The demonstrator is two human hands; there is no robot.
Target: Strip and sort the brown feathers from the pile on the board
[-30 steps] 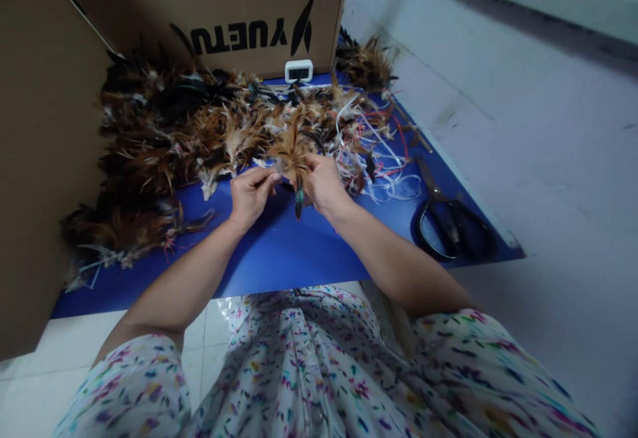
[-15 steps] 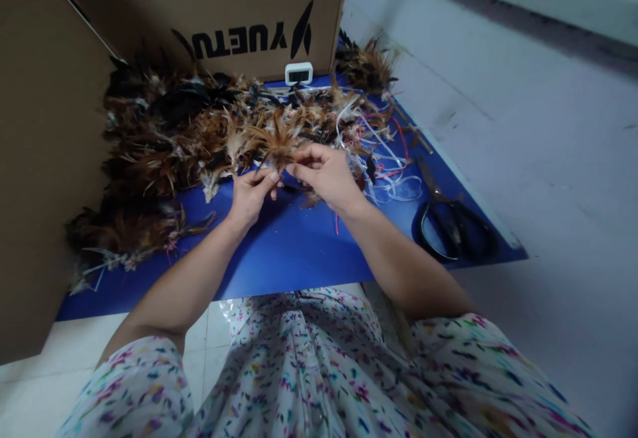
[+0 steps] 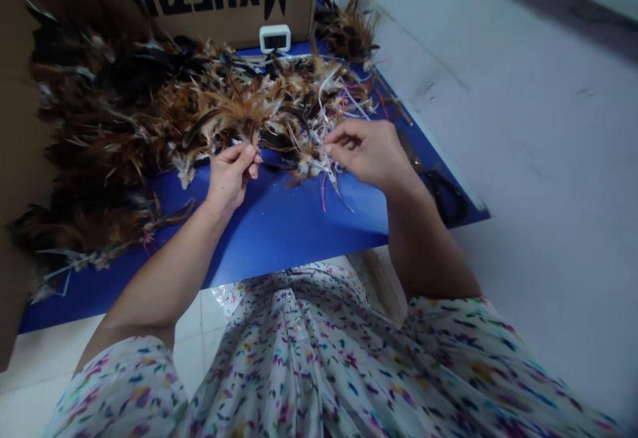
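My left hand (image 3: pixel 230 173) is pinched around the base of a small bunch of brown feathers (image 3: pixel 243 113), whose tips fan out above the fingers. To the right, my right hand (image 3: pixel 373 152) has thumb and forefinger pressed together over loose pale feathers (image 3: pixel 308 152). What lies between those fingertips is too small to make out. White and red strings (image 3: pixel 326 92) lie tangled beyond and beside the right hand. A large heap of brown and black feathers (image 3: pixel 169 102) spreads across the blue tabletop (image 3: pixel 294 225) behind both hands.
Black-handled scissors (image 3: pixel 448 197) lie at the right edge, partly hidden by my right arm. A small white digital timer or clock (image 3: pixel 275 38) stands before the cardboard box (image 3: pixel 219 29). Another feather pile (image 3: pixel 94 219) is at the left. A wall (image 3: pixel 538 159) borders the right side.
My hands have parted. The right hand has moved right, away from the feather bunch, to the strings and loose feathers. The left still holds the bunch. The camera view has shifted.
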